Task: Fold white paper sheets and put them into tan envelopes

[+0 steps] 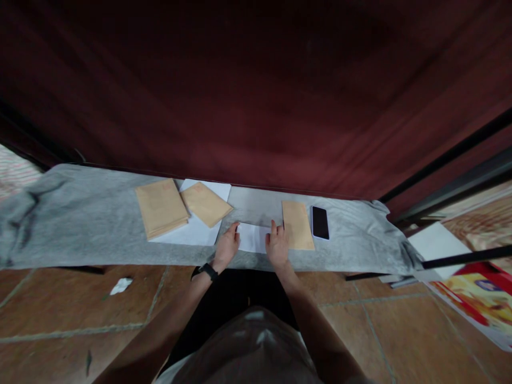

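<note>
A folded sheet of white paper [253,238] lies between my hands near the front of the cloth-covered surface, with a crease showing down it. My left hand [228,246] grips the paper's left edge, fingers curled and thumb against it. At the right end, my right hand [277,245] has its fingers bent onto the paper, one finger standing up a little. Close beside the right hand is a single brown envelope [299,226]. To the left, another brown envelope [206,204] and a stack of brown envelopes [162,207] rest partly over white sheets [200,234].
A phone [320,223] with a dark screen lies right of the single envelope. Grey cloth [96,218] covers the long narrow surface, backed by a dark red panel [256,106]. A red and yellow box [480,298] stands lower right. White scrap [121,286] lies on the tiled floor.
</note>
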The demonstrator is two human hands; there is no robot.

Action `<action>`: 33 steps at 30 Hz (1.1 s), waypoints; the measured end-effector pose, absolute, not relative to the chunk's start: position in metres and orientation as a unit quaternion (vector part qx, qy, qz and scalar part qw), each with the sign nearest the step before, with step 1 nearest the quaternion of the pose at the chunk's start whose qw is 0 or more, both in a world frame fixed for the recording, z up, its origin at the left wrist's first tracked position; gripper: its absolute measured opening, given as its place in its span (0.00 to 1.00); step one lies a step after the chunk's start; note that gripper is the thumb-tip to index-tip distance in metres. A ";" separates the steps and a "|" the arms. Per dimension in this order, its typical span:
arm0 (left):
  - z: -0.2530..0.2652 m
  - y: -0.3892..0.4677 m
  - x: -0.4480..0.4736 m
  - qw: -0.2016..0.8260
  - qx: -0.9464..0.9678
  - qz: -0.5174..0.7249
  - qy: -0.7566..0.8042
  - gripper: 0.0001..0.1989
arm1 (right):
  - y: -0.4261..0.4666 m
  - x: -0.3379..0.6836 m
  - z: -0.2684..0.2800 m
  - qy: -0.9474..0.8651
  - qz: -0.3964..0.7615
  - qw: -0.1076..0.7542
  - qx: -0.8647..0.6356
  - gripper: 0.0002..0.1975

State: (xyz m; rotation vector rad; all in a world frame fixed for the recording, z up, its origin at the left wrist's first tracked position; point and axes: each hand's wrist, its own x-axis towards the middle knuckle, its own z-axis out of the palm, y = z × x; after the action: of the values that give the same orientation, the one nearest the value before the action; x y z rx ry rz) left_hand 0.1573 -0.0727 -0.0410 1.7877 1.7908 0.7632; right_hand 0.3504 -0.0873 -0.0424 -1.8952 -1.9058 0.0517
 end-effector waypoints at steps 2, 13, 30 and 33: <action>-0.040 -0.074 0.160 0.221 0.671 0.265 0.656 0.22 | -0.092 0.346 -0.045 -0.724 0.003 0.211 -0.657 0.26; -0.030 -0.094 0.182 0.043 0.759 0.136 0.636 0.24 | -0.111 0.330 -0.068 -0.786 0.017 0.174 -0.592 0.25; -0.054 -0.104 0.165 0.049 0.787 0.160 0.594 0.32 | -0.116 0.343 -0.076 -0.767 -0.008 0.205 -0.607 0.30; -0.042 -0.107 0.161 0.025 0.784 0.165 0.597 0.29 | -0.119 0.350 -0.079 -0.767 -0.017 0.213 -0.605 0.31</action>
State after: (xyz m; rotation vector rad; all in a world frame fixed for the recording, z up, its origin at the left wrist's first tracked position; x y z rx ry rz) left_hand 0.1606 -0.1067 -0.0420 2.4252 1.8470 0.5088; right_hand 0.3500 -0.1191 -0.0787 -1.6790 -2.1307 -0.0479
